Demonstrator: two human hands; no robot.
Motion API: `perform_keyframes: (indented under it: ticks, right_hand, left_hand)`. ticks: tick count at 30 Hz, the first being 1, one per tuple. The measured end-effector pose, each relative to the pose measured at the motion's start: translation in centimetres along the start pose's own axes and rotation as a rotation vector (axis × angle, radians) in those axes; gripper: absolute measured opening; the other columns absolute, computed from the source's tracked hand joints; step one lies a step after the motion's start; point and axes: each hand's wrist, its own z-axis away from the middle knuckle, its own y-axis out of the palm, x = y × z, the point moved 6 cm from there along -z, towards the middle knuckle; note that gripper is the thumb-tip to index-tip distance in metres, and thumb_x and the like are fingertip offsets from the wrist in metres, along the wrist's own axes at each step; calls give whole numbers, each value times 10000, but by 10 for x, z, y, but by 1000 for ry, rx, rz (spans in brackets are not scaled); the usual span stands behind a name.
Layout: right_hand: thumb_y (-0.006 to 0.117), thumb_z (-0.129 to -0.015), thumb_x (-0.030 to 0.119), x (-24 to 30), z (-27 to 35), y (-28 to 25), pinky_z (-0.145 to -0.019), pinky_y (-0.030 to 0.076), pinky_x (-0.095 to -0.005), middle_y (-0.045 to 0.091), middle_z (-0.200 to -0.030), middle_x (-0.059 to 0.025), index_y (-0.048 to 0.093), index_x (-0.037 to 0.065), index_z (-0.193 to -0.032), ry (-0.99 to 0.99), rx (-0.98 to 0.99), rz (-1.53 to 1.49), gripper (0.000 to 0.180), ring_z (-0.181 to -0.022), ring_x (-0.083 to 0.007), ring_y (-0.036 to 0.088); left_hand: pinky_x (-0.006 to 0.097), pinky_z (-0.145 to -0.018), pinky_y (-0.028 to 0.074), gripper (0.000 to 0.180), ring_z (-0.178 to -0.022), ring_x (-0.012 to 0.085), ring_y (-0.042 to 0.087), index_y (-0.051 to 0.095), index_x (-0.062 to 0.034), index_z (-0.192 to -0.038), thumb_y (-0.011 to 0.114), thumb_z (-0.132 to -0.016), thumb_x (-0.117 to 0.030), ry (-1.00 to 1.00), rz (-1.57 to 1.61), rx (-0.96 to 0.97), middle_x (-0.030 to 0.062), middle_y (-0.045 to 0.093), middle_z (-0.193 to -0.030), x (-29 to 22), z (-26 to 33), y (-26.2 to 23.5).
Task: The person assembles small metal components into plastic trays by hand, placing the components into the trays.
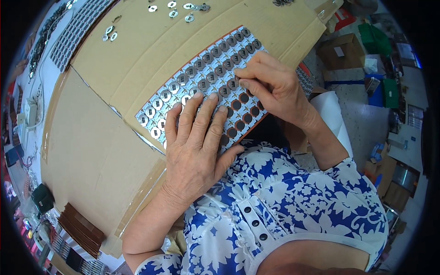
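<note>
A flat panel (192,84) with a pale face and reddish edges lies slanted at the front edge of the cardboard. Rows of round metal pieces (207,58) sit on it, each with a small dark mark. Along its near side are plain dark discs (239,125) with orange rims. My left hand (195,142) rests on the panel with its fingers spread, thumb by the near edge. Over the panel's right part, my right hand (272,87) pinches with thumb and forefinger just above a metal piece. Whatever is between those fingertips is too small to make out.
Loose metal pieces (189,18) lie scattered on the cardboard sheet (101,151) at the far side. Another filled panel (80,32) stands at the far left. Folded brown card (81,229) is at the lower left. Beyond the right edge are a cardboard box (341,51) and green bins (375,39).
</note>
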Motion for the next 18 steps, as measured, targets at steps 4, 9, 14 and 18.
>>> perform_keyframes:
  ticks: [4,9,14,18]
  right_hand:
    - [814,-958,15,-2,1,1,-739,580,-373,704,-940,-107,791,-18,-1121,-21,9,-48,168,-852,-263,740]
    - [805,-956,19,-6,-8,3,-723,574,-381,700,-937,-107,794,-12,-1094,99,114,-99,142,-834,-266,735]
    - [799,-940,-72,12,7,3,-647,477,-297,661,-933,-74,784,-28,-1136,65,-65,54,201,-732,-141,611]
    - [802,-930,-79,7,11,4,-623,480,-305,674,-942,-77,774,-30,-1115,55,-121,30,193,-697,-140,614]
  left_hand:
    - [632,-1263,343,784,-1521,420,522,669,-1,-1482,923,-834,-364,7,4,-18,210,598,-1611,2,1,3]
    - [629,-1271,340,754,-1517,418,525,673,2,-1471,921,-846,-338,7,-12,-34,207,603,-1603,3,3,1]
    - [626,-1276,338,726,-1509,424,525,674,10,-1460,914,-856,-315,6,-2,-55,208,606,-1591,0,0,3]
    - [639,-1286,327,764,-1534,431,506,662,-28,-1501,924,-869,-366,-4,13,-41,197,602,-1618,0,0,5]
